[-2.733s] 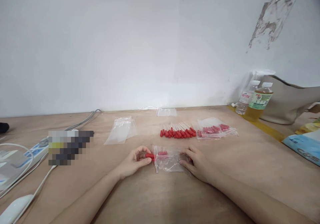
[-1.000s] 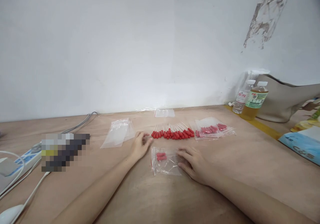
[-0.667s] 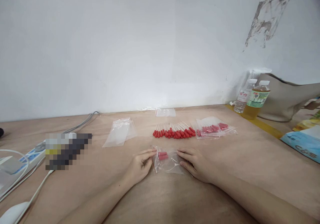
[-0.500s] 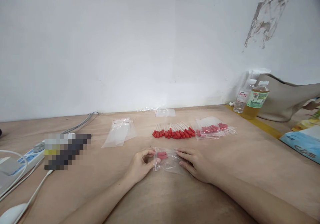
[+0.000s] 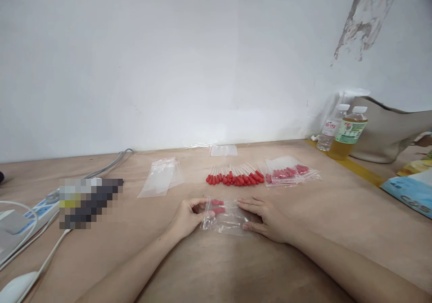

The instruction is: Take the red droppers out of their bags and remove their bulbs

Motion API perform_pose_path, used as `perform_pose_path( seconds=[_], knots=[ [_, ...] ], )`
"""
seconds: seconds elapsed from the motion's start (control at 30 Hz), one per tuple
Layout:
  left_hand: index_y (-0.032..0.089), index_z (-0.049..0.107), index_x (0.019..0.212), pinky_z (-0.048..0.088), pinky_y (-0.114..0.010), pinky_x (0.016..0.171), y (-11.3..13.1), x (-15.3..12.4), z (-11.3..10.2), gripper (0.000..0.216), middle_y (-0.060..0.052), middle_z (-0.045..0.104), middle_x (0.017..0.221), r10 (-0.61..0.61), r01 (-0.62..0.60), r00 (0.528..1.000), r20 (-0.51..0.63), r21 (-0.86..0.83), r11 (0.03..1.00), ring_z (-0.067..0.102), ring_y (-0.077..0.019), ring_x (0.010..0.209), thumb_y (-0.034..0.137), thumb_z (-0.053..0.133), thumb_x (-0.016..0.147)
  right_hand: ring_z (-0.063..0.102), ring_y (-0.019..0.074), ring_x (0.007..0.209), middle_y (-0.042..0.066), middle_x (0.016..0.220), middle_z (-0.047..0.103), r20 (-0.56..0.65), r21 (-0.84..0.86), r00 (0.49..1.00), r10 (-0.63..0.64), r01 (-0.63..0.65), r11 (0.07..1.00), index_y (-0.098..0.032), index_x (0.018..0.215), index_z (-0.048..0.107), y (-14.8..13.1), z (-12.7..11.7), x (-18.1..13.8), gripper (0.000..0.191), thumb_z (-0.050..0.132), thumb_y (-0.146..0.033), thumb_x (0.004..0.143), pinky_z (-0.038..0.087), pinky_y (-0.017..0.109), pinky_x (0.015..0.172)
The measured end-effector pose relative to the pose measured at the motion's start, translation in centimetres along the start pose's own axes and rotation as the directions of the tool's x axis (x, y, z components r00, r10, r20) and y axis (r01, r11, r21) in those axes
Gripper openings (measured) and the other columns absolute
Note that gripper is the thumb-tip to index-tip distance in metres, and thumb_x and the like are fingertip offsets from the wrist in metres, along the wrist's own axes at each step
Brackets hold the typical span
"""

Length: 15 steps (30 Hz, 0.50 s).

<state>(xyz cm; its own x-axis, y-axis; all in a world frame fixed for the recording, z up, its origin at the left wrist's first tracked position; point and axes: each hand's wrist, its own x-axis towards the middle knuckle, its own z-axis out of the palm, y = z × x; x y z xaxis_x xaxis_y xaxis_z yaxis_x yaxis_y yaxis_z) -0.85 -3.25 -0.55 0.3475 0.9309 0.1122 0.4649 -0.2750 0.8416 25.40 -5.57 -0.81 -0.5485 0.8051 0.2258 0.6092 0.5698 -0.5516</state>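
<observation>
A small clear zip bag [image 5: 225,216] with red-bulbed droppers [image 5: 218,206] inside lies on the wooden table [image 5: 216,267]. My left hand [image 5: 189,215] pinches the bag's left mouth end, fingers closed on it. My right hand [image 5: 265,217] lies on the bag's right side with its fingers pressed on the plastic. Beyond the bag, a row of loose red-bulbed droppers [image 5: 236,178] lies on the table.
Filled bags of droppers [image 5: 288,172] lie right of the loose row, empty clear bags [image 5: 162,180] to the left, and one more bag [image 5: 222,150] by the wall. Two bottles [image 5: 344,132] and a beige bag [image 5: 388,129] stand at the right. A power strip and cables [image 5: 33,213] lie left.
My left hand reached to the loose droppers, came back to the bag's mouth and pinched it. My right hand has stayed on the bag throughout.
</observation>
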Motion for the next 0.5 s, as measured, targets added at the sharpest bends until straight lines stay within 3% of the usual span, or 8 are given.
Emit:
perform_pose_path(
  seconds=[0.13, 0.27, 0.5],
  knots=[
    [0.017, 0.06, 0.106, 0.047, -0.029, 0.064, 0.1, 0.1, 0.9, 0.046, -0.005, 0.064, 0.087, 0.056, -0.056, 0.998, 0.01, -0.026, 0.998, 0.057, -0.0193, 0.076, 0.041, 0.064, 0.067, 0.038, 0.023, 0.119, 0.005, 0.128, 0.044, 0.053, 0.02, 0.999, 0.002, -0.003, 1.0, -0.024, 0.126, 0.041, -0.3, -0.3, 0.1, 0.057, 0.05, -0.051, 0.076, 0.025, 0.043, 0.102],
    [0.019, 0.062, 0.101, 0.044, -0.027, 0.069, 0.8, 0.0, 0.6, 0.035, -0.005, 0.057, 0.094, 0.124, -0.124, 0.992, 0.014, 0.15, 0.981, 0.054, -0.0165, 0.08, 0.036, 0.061, 0.071, 0.037, 0.0218, 0.12, 0.004, 0.129, 0.044, 0.061, 0.007, 0.998, -0.007, 0.007, 1.0, -0.025, 0.127, 0.04, -0.2, -0.3, 0.1, 0.055, 0.046, -0.051, 0.078, 0.023, 0.042, 0.104],
    [0.016, 0.055, 0.087, 0.039, -0.025, 0.066, 1.3, -0.4, 0.5, 0.018, -0.002, 0.053, 0.079, 0.243, -0.243, 0.969, 0.041, 0.313, 0.918, 0.047, -0.0134, 0.071, 0.031, 0.051, 0.079, 0.039, 0.0215, 0.118, 0.004, 0.128, 0.044, 0.011, 0.022, 0.999, -0.041, 0.04, 0.999, -0.024, 0.126, 0.042, 0.1, 0.0, 0.1, 0.054, 0.047, -0.05, 0.078, 0.029, 0.04, 0.101]
  ],
)
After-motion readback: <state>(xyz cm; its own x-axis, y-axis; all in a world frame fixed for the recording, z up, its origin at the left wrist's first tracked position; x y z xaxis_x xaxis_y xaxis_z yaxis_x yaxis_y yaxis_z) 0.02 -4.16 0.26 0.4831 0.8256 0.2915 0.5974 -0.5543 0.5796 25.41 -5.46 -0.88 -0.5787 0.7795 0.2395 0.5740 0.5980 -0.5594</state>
